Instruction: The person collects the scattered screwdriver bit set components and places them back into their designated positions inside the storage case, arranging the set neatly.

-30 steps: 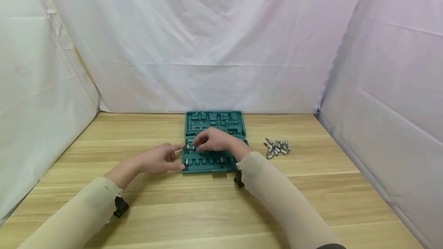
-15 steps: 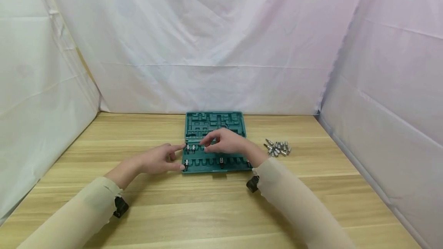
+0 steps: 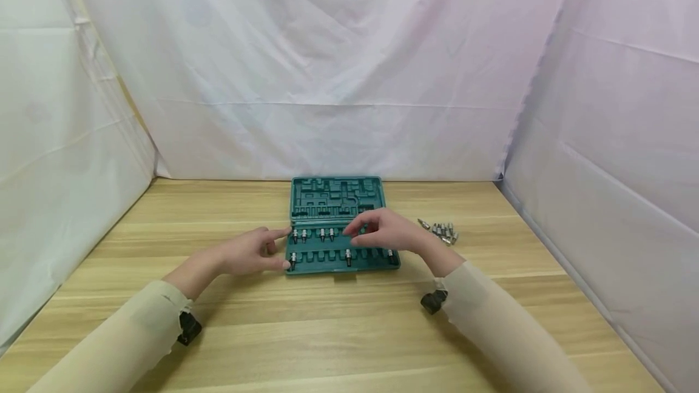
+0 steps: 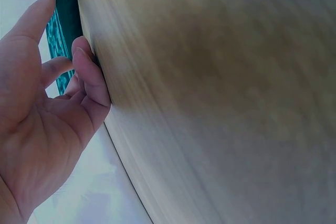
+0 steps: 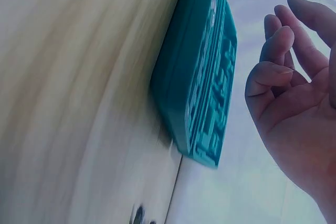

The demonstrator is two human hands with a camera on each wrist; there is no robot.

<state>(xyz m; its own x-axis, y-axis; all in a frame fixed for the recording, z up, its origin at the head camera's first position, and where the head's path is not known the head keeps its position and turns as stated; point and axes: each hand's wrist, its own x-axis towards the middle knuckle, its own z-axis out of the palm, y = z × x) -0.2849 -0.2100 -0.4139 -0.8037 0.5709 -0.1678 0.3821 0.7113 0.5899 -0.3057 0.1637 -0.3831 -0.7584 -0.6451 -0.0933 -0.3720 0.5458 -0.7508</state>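
Observation:
An open green plastic case [image 3: 317, 245] lies on the table, moulded slots showing in both halves. Several short silver-and-black bit sockets sit in its near half, among them one in the back row [image 3: 331, 235] and one in the front row [image 3: 348, 257]. My left hand [image 3: 248, 251] touches the case's left side, index finger at the back and thumb at the front corner; its other fingers are bent in the left wrist view. Over the right part of the near half hovers my right hand [image 3: 390, 232], fingers loosely bent with nothing between them.
A small pile of loose bit sockets [image 3: 445, 232] lies right of the case, partly hidden behind my right wrist. White cloth [image 3: 338, 77] hangs behind the wooden table [image 3: 262, 332] and along both sides.
My right hand has moved rightward across the case, uncovering two bit sockets in the middle of the back row. The left hand stays at the case's left side.

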